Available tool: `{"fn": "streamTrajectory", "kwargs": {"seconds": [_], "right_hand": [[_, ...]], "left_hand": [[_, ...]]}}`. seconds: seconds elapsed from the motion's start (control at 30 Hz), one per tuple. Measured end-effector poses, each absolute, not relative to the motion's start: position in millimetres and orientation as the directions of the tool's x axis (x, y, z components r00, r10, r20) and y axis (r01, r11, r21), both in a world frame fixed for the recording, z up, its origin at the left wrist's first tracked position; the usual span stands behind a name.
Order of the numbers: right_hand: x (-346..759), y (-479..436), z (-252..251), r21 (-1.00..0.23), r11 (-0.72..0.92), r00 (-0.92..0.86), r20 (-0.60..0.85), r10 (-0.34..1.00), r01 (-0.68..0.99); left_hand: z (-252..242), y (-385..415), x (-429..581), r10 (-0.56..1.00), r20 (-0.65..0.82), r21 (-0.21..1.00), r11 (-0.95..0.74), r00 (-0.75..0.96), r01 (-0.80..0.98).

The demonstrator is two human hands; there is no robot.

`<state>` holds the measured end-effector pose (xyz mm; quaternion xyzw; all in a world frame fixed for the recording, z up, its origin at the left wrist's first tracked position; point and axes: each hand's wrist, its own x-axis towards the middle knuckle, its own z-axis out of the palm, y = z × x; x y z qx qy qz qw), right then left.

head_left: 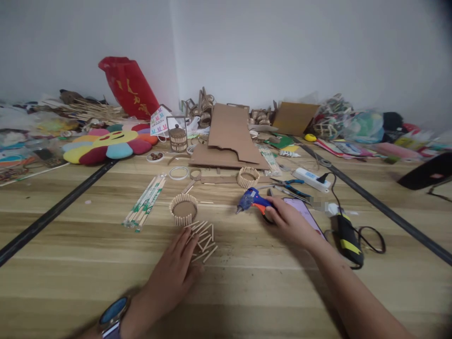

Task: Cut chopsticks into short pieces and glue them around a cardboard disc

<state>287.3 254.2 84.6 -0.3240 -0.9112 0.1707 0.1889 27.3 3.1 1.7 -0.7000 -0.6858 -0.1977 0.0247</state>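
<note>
My left hand (176, 266), with a watch on its wrist, reaches over the table with its fingers stretched out. The fingertips touch the near-left edge of a loose pile of short wooden sticks (205, 242). Just beyond them stands a round basket wall of upright sticks (182, 219) around a brown base. My right hand (291, 221) is closed around the handle of a blue and orange hot glue gun (251, 198), whose nozzle points left and down toward the table. A smaller ring of sticks (247, 178) stands beyond the glue gun.
A phone (302, 213) lies beside my right hand. Pliers (294, 186), a white power strip (310, 180) and a black-yellow device with a cable (349, 242) are on the right. Packed sticks (145, 202) lie left; cardboard (229, 134) and a flower cushion (111, 143) sit farther back.
</note>
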Motion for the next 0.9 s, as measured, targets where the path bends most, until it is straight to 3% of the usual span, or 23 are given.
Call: {"fn": "streamTrajectory", "kwargs": {"seconds": [0.3,0.47,0.6,0.73,0.9], "right_hand": [[284,246,77,-0.343,0.84,-0.718,0.441,0.539,0.42],[288,242,92,-0.419,0.804,-0.626,0.507,0.592,0.422],[287,234,103,-0.597,0.679,-0.541,0.432,0.721,0.428],[282,227,100,-0.823,0.412,-0.472,0.205,0.857,0.391],[270,222,86,-0.907,0.305,-0.537,0.11,0.836,0.289]], "left_hand": [[-11,12,29,0.923,0.38,0.119,-0.111,0.058,0.987],[-4,18,32,0.935,0.346,0.075,-0.112,0.08,0.991],[-5,24,34,0.936,0.343,0.072,-0.108,0.077,0.992],[-5,32,40,0.949,0.305,0.112,-0.119,0.08,0.987],[-1,43,54,0.956,0.27,0.137,-0.161,0.119,0.977]]}}
